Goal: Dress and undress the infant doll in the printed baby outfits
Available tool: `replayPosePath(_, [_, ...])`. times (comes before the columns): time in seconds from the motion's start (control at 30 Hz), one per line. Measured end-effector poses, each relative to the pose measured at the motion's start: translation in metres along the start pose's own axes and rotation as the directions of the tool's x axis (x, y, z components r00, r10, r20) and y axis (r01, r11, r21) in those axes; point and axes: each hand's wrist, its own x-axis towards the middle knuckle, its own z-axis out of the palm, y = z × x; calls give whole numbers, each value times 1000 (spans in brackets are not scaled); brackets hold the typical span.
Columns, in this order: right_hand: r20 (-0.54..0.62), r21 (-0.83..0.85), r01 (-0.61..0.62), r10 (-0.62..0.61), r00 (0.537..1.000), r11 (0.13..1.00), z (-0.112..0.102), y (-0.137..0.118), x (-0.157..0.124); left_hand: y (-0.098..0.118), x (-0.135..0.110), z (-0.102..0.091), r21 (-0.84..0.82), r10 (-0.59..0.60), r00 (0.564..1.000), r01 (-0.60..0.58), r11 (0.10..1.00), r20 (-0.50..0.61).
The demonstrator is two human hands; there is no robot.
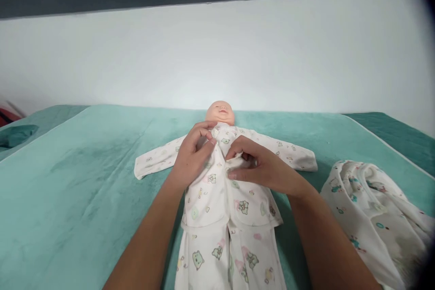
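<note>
A baby doll lies on its back, its head toward the wall. It wears a white long-sleeved baby jacket printed with small bears, over matching trousers. Both sleeves spread out to the sides. My left hand pinches the jacket's front edge just below the collar. Lower on the chest, my right hand has the other front edge between thumb and fingers, lifting it slightly. The two edges stand apart near the top and come together further down. Any fasteners are hidden by my fingers or too small to see.
A teal plush cover lies under the doll. To the right sits a crumpled white printed cloth, close to my right forearm. A white wall rises behind. Something red shows at the far left edge.
</note>
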Motion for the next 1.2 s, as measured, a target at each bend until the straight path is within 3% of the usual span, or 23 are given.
replayPosePath(0.2, [44,11,40,-41,998,999,0,-3,0,-4,1,3,5,-5,999,5,1000,-45])
replayPosePath(0.33, [17,22,-64,64,998,998,3,-2,2,-2,0,4,-14,-16,999,16,1000,-51])
replayPosePath(0.5, [-18,79,-98,100,995,992,5,3,3,7,0,-3,90,-9,985,-7,996,175])
replayPosePath(0.63, [-64,136,-70,79,995,988,7,7,5,10,2,-13,171,34,928,-104,980,372])
replayPosePath(0.77, [-76,167,-59,72,994,984,9,9,5,9,4,-22,197,13,874,-124,972,485])
replayPosePath(1.0, [-116,197,-24,48,992,980,13,10,6,4,2,-24,149,17,879,-100,984,476])
replayPosePath(1.2, [-80,92,-50,58,995,995,11,9,4,5,2,-22,151,33,890,-113,982,455])
